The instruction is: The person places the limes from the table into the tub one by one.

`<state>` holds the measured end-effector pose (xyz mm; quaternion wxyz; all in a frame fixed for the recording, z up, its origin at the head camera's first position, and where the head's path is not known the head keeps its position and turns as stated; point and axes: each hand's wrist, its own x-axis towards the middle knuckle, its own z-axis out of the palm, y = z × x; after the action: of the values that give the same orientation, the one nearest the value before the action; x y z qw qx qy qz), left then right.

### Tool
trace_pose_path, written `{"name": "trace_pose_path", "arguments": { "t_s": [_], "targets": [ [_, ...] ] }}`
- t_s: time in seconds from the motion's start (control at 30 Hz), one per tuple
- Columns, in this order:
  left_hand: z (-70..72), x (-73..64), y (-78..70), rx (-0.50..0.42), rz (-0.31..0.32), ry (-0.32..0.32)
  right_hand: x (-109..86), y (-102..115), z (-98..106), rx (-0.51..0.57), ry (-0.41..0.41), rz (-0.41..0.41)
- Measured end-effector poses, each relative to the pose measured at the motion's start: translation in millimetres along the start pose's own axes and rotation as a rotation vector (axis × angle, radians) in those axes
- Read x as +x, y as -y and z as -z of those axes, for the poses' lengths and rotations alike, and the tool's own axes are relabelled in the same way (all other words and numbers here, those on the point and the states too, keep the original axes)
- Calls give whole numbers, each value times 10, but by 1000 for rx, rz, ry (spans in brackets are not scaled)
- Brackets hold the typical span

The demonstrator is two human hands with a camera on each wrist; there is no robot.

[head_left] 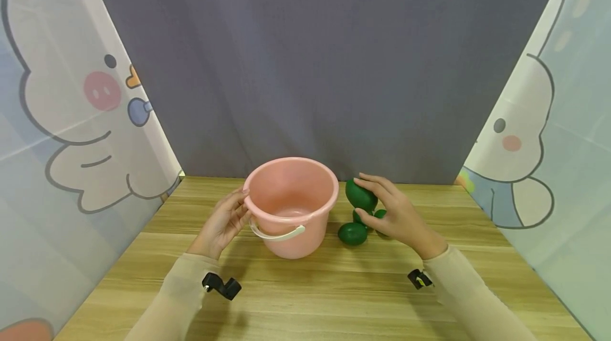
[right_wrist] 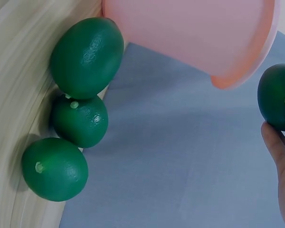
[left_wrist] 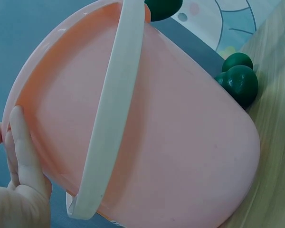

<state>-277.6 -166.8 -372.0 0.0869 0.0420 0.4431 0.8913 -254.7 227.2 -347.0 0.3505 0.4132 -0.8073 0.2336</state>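
A pink bucket (head_left: 288, 250) stands upright on the table, its white handle (head_left: 277, 236) hanging down at the front. My left hand (head_left: 224, 227) grips the left side of its rim; the left wrist view shows fingers against the outside under the lip. Right of the bucket, my right hand (head_left: 398, 216) holds a green lime (head_left: 360, 197) between thumb and fingers, raised to about rim height. Below it three more limes lie close together on the table: a larger one (right_wrist: 88, 57), a small one (right_wrist: 80, 121) and another (right_wrist: 54, 168). The bucket's visible inside is bare.
The wooden table (head_left: 305, 298) ends at a grey cloth backdrop (head_left: 315, 65) just behind the bucket. Cartoon-printed curtains hang on the left (head_left: 62, 171) and right (head_left: 573, 134). Each wrist wears a black mount, the left one (head_left: 221, 285) and the right one (head_left: 420, 279).
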Motion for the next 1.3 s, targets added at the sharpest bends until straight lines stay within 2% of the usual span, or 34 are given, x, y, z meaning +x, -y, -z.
{"name": "trace_pose_path", "arguments": {
  "t_s": [0.43, 0.8, 1.03, 1.3],
  "targets": [
    [-4, -7, 3, -2, -10, 5, 95, -1, -35, -7, -47, 65],
    [-4, -6, 1, 4, -2, 2, 168, 16, -57, 3, -41, 51],
    [-2, 1, 2, 5, -1, 9, 181, 16, -95, 25, -28, 15],
    [2, 11, 8, -9, 1, 9, 274, 40, -142, 55, -42, 41]
  ]
}}
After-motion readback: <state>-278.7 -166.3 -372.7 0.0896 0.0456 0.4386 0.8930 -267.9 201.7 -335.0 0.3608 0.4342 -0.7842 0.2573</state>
